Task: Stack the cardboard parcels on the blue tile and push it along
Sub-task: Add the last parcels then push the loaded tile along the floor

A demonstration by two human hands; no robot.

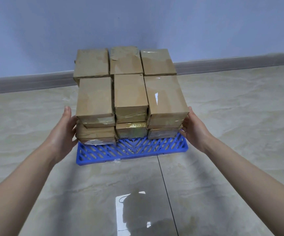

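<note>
- Sitting on a blue plastic lattice tile (132, 149), the brown rectangular cardboard parcels (129, 92) form one tight stack; the top layer shows six, in two rows of three, with more layers under them along the near side; several carry clear or yellowish tape
- The stack covers the far part of the tile and reaches its left and right edges; a strip along the tile's near edge is bare
- The left hand (63, 133) lies flat against the stack's left side near its front corner, thumb pointing up, fingers mostly hidden behind the parcels; it presses and curls round nothing that can be seen
- The right hand (195, 132) mirrors it on the right side, palm turned inward, thumb up and fingertips touching the lower parcels just above the tile's near right corner; it too is spread, not clenched
- The tile rests on a glossy beige marble-pattern floor (223, 116); a dark joint line (166, 193) runs from the tile's near edge toward the camera
- Behind the stack are a grey skirting board (27, 82) and a pale blue wall (137, 23); whether the stack touches them cannot be told
</note>
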